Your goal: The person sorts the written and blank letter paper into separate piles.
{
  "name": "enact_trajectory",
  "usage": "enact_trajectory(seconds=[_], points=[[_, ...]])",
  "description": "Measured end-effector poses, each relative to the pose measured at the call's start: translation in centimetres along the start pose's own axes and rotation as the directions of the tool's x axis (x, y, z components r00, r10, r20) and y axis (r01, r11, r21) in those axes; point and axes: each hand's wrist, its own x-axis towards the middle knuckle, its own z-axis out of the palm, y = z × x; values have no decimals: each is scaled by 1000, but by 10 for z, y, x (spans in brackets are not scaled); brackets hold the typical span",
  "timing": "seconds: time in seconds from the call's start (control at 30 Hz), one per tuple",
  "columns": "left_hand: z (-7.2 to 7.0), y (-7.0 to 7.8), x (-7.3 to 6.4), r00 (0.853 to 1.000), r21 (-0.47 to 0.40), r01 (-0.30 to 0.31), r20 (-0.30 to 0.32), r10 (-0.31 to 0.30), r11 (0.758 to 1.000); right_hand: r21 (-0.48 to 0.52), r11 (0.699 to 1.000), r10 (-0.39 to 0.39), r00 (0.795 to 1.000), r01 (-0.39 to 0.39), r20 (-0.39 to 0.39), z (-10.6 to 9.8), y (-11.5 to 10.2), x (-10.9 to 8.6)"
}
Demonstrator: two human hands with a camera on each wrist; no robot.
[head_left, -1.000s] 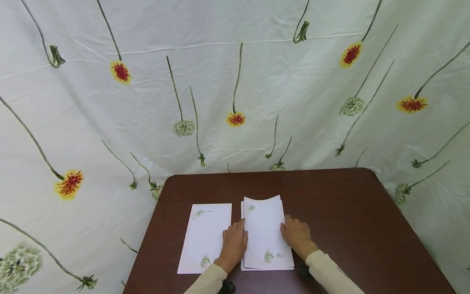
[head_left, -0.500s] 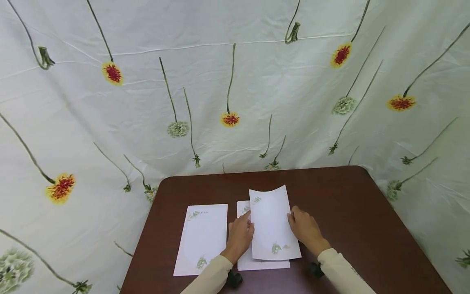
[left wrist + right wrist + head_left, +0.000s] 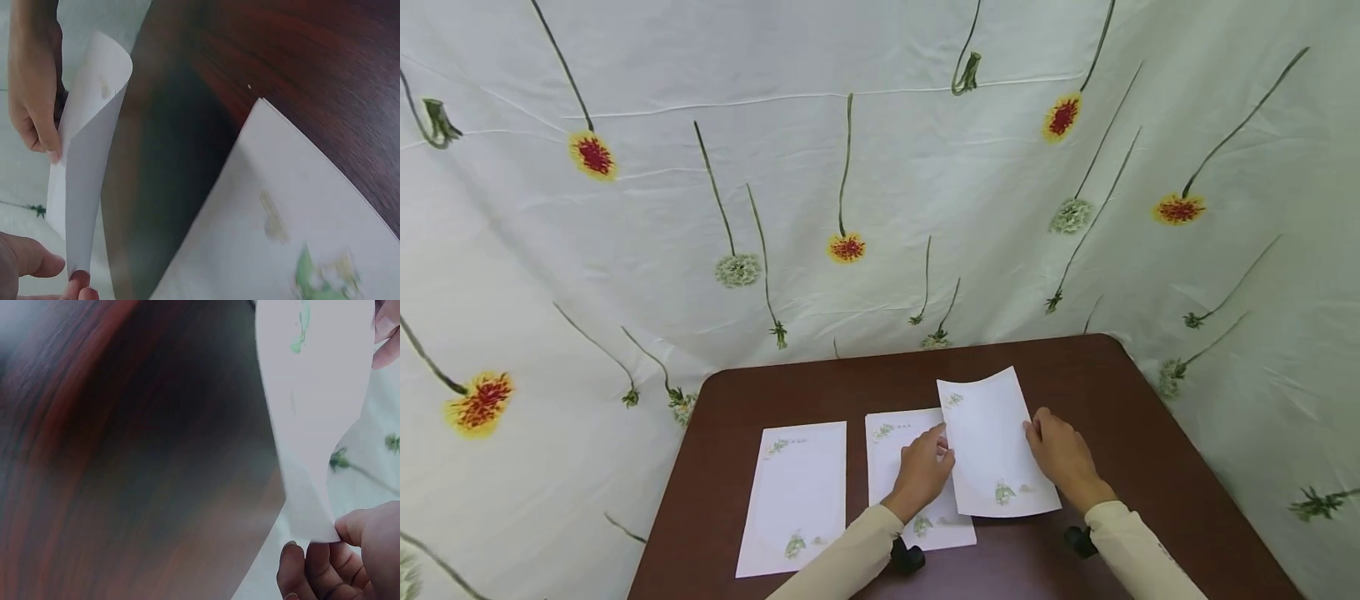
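Note:
A white sheet of paper with small green plant prints is raised off the table, bowed between both hands. My left hand pinches its left edge, thumb and fingertips on either side of the paper. On the other side my right hand pinches the right edge. In the right wrist view the sheet curves down to the thumb and fingers gripping it. Below and to the left lies a stack of similar sheets, partly hidden by the raised sheet and my left forearm.
Another printed sheet lies flat on the left of the dark brown table. Behind the table hangs a pale cloth patterned with flowers. Dark wrist devices sit under the wrists.
Both hands have lifted the top sheet off the stack and carried it to the right, uncovering more of the stack. The view has turned slightly to the right.

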Motion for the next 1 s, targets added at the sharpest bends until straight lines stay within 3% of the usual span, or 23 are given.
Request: enact_trajectory(seconds=[0.2,0.5,0.73,1.0], points=[[17,12,5,997,-21,-9,70,11,1000,-18,1000,20,999,-21,-33,-3,23,0],[42,19,7,984,-39,2,176,5,999,-41,998,50,996,-53,-68,-1,51,-6],[46,23,4,971,-12,-18,237,20,1000,-54,996,63,996,-66,-59,7,62,-8],[51,24,3,955,51,-13,296,-2,999,-56,993,105,994,-108,-43,12,70,-8]])
